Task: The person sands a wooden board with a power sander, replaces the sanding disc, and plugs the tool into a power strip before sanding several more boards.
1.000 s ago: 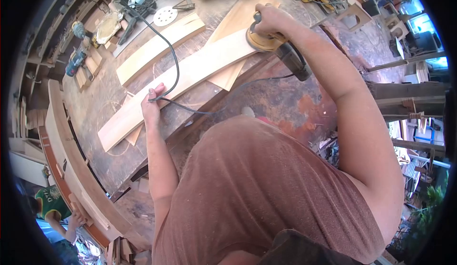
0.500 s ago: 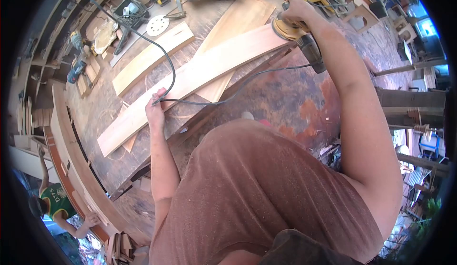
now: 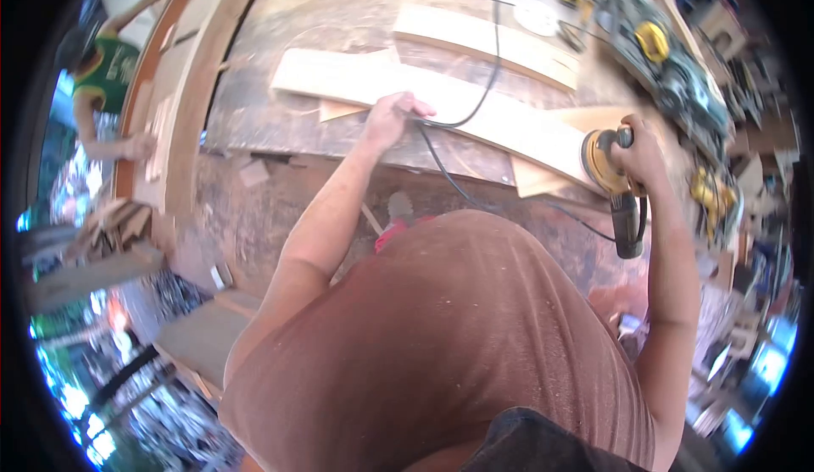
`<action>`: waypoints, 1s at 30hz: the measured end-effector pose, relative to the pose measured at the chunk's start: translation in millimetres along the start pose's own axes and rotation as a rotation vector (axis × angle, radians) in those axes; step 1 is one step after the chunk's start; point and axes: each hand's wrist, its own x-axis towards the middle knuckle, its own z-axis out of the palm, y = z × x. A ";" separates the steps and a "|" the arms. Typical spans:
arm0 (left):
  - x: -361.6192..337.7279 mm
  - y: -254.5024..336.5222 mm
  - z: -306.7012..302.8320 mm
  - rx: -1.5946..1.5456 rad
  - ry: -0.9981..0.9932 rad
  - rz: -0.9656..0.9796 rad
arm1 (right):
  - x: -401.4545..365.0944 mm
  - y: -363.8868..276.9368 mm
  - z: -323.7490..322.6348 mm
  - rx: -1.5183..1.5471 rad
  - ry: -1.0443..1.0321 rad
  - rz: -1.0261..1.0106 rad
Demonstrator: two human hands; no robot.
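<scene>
My right hand [image 3: 638,152] is closed round a yellow and black power sander [image 3: 604,163], whose disc rests at the right end of a long pale board [image 3: 475,112]. At the board's near edge, left of its middle, my left hand [image 3: 394,119] is closed on the black cord [image 3: 448,123]. The cord loops up over the board and also runs down to the sander's rear. Another board [image 3: 543,186] lies crosswise under the long one. Beyond them lies a shorter board [image 3: 487,38].
A co-worker [image 3: 106,78] in a green top stands at the far left by a long wooden piece [image 3: 199,91]. A yellow and black tool [image 3: 653,41] and other machines lie at the back right. A yellow tool [image 3: 712,197] sits at the right.
The camera view has turned, so the boards now slope down to the right. My right hand still holds the sander at the board's end, and my left hand still holds the cord.
</scene>
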 end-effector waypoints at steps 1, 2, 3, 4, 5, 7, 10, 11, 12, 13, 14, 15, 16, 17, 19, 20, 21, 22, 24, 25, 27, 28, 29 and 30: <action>-5.4 3.9 -8.1 -0.079 0.000 -0.038 | 8.7 -17.4 7.8 0.010 -0.015 -0.068; -9.7 9.6 -16.3 -0.161 -0.005 -0.072 | 16.7 -39.6 13.1 0.005 -0.025 -0.103; -15.8 15.6 -24.2 -0.161 0.029 -0.069 | 21.3 -65.2 18.2 0.016 -0.018 -0.175; -21.6 22.6 -33.2 -0.204 0.016 -0.008 | 27.5 -93.3 22.6 0.028 -0.012 -0.246; -26.6 28.6 -42.7 -0.245 0.000 0.057 | 33.7 -123.1 26.4 0.017 -0.040 -0.272; -38.5 34.8 -59.6 -0.277 0.025 0.057 | 44.4 -181.6 36.2 0.023 -0.035 -0.368; -53.5 41.7 -88.3 -0.281 0.040 0.068 | 65.5 -265.1 54.6 0.022 -0.059 -0.484; -58.5 39.6 -98.0 -0.273 0.053 0.066 | 72.8 -292.4 61.3 0.010 -0.089 -0.511; -62.2 39.7 -107.0 -0.267 0.065 0.067 | 78.7 -320.4 68.5 0.013 -0.080 -0.548; -67.7 42.2 -116.3 -0.264 0.068 0.080 | 83.4 -347.2 75.7 0.016 -0.073 -0.585; -72.4 41.6 -125.0 -0.267 0.081 0.082 | 88.4 -371.1 82.5 0.011 -0.076 -0.596; -75.7 40.7 -134.3 -0.289 0.107 0.092 | 94.4 -394.7 88.6 0.024 -0.082 -0.658; -79.2 40.1 -143.3 -0.310 0.132 0.104 | 100.6 -417.9 94.4 0.038 -0.085 -0.719; -84.4 39.8 -150.4 -0.351 0.167 0.096 | 107.0 -440.3 100.8 0.036 -0.084 -0.729; -92.0 41.8 -165.5 -0.384 0.214 0.114 | 116.8 -480.3 113.8 0.082 -0.098 -0.769; -95.6 44.0 -173.0 -0.417 0.252 0.129 | 120.5 -499.2 117.2 0.078 -0.102 -0.775; -99.4 46.8 -181.1 -0.481 0.263 0.122 | 123.4 -516.8 118.8 0.038 -0.101 -0.775; -103.1 46.3 -187.8 -0.482 0.268 0.124 | 126.3 -533.4 119.4 0.000 -0.099 -0.776; -109.2 47.1 -200.6 -0.532 0.338 0.102 | 131.2 -563.9 118.7 -0.040 -0.081 -0.824; -112.9 48.8 -205.1 -0.536 0.359 0.113 | 132.0 -576.6 120.0 -0.076 -0.067 -0.861; -117.6 47.7 -213.7 -0.517 0.384 0.114 | 136.4 -602.8 124.7 -0.085 -0.110 -0.852; -120.4 46.2 -217.4 -0.502 0.402 0.112 | 136.8 -611.1 127.4 -0.095 -0.152 -0.836; -123.2 44.7 -222.6 -0.463 0.395 0.080 | 134.3 -617.3 126.7 -0.095 -0.153 -0.834; -124.0 43.4 -224.8 -0.464 0.393 0.079 | 132.1 -623.4 124.5 -0.104 -0.134 -0.842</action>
